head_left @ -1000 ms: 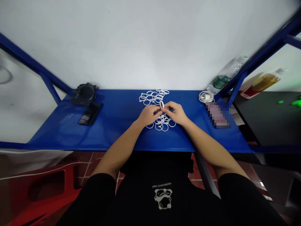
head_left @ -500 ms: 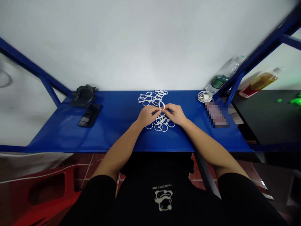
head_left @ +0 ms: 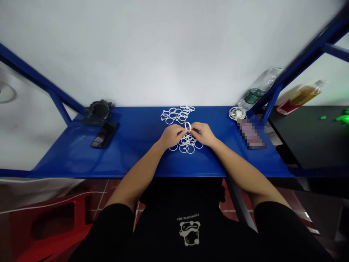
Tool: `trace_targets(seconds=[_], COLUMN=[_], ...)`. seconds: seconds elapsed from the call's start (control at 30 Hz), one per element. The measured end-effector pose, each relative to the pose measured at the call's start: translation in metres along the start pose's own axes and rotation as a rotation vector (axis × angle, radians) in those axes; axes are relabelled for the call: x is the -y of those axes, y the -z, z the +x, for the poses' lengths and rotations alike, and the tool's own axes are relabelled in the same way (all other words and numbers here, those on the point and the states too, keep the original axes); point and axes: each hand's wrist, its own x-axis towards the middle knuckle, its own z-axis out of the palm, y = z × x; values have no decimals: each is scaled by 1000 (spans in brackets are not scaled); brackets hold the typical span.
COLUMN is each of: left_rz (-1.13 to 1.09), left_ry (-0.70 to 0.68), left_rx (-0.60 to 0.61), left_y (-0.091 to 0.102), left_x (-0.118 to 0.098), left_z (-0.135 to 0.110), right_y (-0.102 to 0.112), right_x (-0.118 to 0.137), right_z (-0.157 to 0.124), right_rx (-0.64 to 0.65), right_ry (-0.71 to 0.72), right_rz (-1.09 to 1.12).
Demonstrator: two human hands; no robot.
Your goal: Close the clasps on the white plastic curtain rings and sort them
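While both forearms reach over the blue bench (head_left: 136, 149) in the head view, the left hand (head_left: 170, 136) and right hand (head_left: 203, 134) meet near its middle, each with thumb and fingertips drawn together in a pinch on one white ring (head_left: 190, 127). That ring is tilted up on edge between the fingertips, above the bench; its exact contact with each finger is too small to make out. Just below it, partly hidden by the hands, lies the near heap (head_left: 190, 146) of thin white loops, overlapping one another. Beyond the hands, close to the wall (head_left: 174, 54), the far heap (head_left: 182, 119) of similar loops spreads flat, apart from the near one. Well off to the left are a black phone (head_left: 104, 135) and, just behind it, a crumpled dark object (head_left: 96, 113) that cannot be told clearly. Toward the right end sit a coiled white cable (head_left: 237, 113), a clear bottle (head_left: 253, 95) with a green label behind it, and a pixelated pinkish item (head_left: 251, 134) in front. Past the blue frame (head_left: 308, 49), a bottle of amber liquid (head_left: 302, 96) is by a black surface (head_left: 302, 138); at lower left, a red stool (head_left: 79, 214) shows beneath bench level.
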Motion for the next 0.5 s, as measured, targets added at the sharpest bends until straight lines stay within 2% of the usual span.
trace_targets(seconds=[0.23,0.4,0.5], left_rz=[34,149,273], left_ry=[63,245,397], left_rx=[-2,-79,-63], left_y=[9,21,19], left_x=[14,33,38], left_z=[5,4,3], right_y=[11,20,16], right_x=[-3,-11,-15], right_z=[3,1,0], right_rx=[46,90,132], right_ry=[16,-3,-26], right_rz=[-177,-259,-251])
